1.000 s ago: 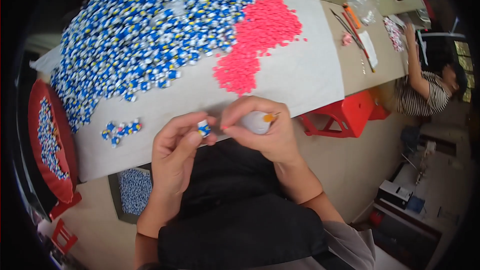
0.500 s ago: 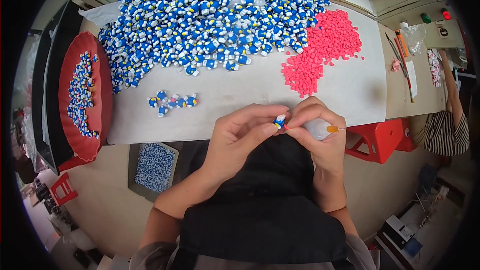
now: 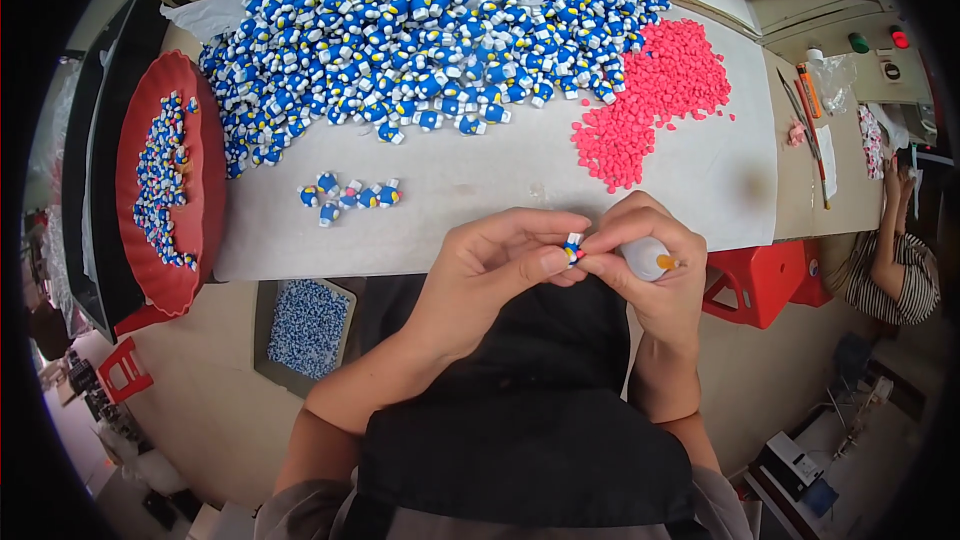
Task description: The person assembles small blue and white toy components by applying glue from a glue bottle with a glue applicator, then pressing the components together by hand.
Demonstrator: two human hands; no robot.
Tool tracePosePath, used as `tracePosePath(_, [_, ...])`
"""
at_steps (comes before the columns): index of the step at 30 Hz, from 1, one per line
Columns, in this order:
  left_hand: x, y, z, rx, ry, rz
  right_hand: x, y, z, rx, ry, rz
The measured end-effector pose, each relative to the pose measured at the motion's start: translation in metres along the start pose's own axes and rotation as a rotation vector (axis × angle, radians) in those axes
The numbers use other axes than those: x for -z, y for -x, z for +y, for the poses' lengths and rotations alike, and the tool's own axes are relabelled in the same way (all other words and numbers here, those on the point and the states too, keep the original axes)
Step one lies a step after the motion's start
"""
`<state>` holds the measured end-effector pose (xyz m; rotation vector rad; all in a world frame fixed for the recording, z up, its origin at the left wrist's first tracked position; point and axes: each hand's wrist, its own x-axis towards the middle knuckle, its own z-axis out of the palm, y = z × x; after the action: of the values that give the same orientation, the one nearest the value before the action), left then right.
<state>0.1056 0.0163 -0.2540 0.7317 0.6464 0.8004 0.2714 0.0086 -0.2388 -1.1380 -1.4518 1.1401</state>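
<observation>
Since the earlier frame, the right hand [image 3: 662, 302] is closing the gap to the left hand [image 3: 490, 262], its pink piece [image 3: 580, 254] now appearing to touch the blue-and-white figurine [image 3: 574, 239] just right of the frame's centre. The left fingers are pinching that figurine nearly shut, seemingly steadying it. The right thumb and forefinger are pressing together around the pink piece, while the palm is cradling a translucent squeeze bottle [image 3: 639, 258], probably keeping it handy without loosening the pinch. On the worktop [image 3: 480, 175], the figurine heap [image 3: 400, 40] is filling the upper middle and the pink pile [image 3: 612, 140] is lying upper right, both likely staying within reach; a small figurine cluster [image 3: 352, 194] is sitting apart at centre left, perhaps for separate keeping.
</observation>
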Motion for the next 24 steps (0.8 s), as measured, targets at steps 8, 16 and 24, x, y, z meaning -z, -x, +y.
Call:
tracePosePath(8, [-0.016,0.002,-0.001,0.141,0.502,0.028,-0.008,0.010,-0.008,0.213,0.321,0.101])
tracePosePath(16, [-0.022,0.003,-0.006,0.130,0.519,0.009,-0.007,0.012,-0.004,0.272,0.368,0.172])
tracePosePath(24, [-0.023,-0.001,-0.008,0.199,0.601,0.018,-0.004,0.011,0.003,0.315,0.408,0.173])
